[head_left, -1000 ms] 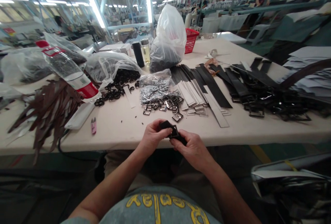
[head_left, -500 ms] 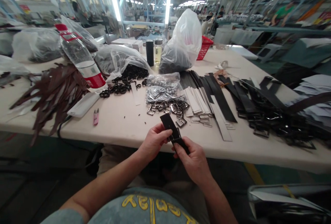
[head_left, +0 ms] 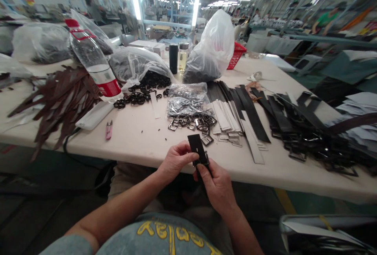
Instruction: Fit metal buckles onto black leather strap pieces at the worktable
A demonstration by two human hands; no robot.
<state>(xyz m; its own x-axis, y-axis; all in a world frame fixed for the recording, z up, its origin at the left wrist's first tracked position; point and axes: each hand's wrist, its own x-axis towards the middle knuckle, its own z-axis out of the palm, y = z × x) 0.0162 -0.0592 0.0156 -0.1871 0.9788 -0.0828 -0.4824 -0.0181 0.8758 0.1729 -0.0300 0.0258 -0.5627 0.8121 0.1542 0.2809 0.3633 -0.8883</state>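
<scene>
A black belt strap point(head_left: 194, 144) with a small slot in it is held up in front of me at the table's near edge. My left hand point(head_left: 176, 161) pinches its left side, thumb on the face near the slot. My right hand point(head_left: 217, 182) grips the strap lower down, the thumb pressed where a metal buckle point(head_left: 206, 158) sits across it. Most of that buckle is hidden by the fingers and strap. Just beyond the hands lie loose metal buckles point(head_left: 193, 122), spilling from a clear plastic bag point(head_left: 188, 101).
Black straps with pale backs point(head_left: 225, 117) lie right of centre, and buckled straps point(head_left: 312, 133) are heaped farther right. On the left are brown strips point(head_left: 59, 101), a large bottle point(head_left: 100, 74) and pink thread snips point(head_left: 108, 130). Black loops point(head_left: 141, 97) spill from a bag behind.
The strap has turned more upright, and its slot now shows beside my left thumb. Both hands keep hold of the piece. The whole view has shifted slightly.
</scene>
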